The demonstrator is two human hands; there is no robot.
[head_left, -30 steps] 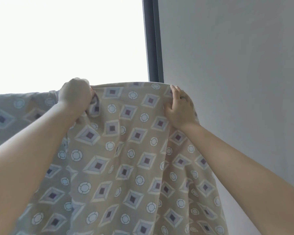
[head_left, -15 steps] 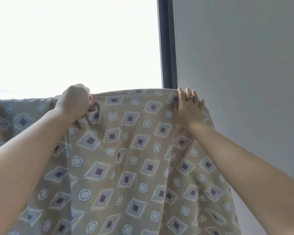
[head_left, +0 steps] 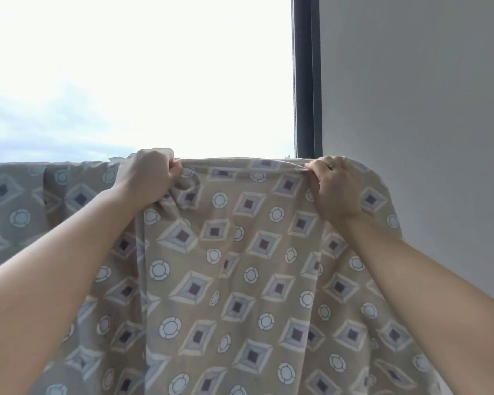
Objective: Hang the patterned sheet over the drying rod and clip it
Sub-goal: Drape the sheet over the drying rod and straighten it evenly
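Note:
A tan patterned sheet [head_left: 234,269] with grey diamonds and white circles hangs in front of me, its top edge stretched level across the view. The drying rod is hidden under that edge. My left hand [head_left: 147,178] is clenched on a bunched fold of the sheet at the top, left of centre. My right hand [head_left: 335,186], a ring on one finger, pinches the top edge near the sheet's right end. More of the sheet hangs in shadow at the far left. No clip is in sight.
A bright window [head_left: 137,81] fills the upper left, showing pale sky. A dark vertical window frame [head_left: 307,78] runs down to the sheet's top edge. A plain grey wall [head_left: 417,109] takes up the right side.
My right hand has slid rightward along the top edge and closed from flat fingers into a pinch. The sheet's top edge is pulled straighter. My left hand keeps its grip.

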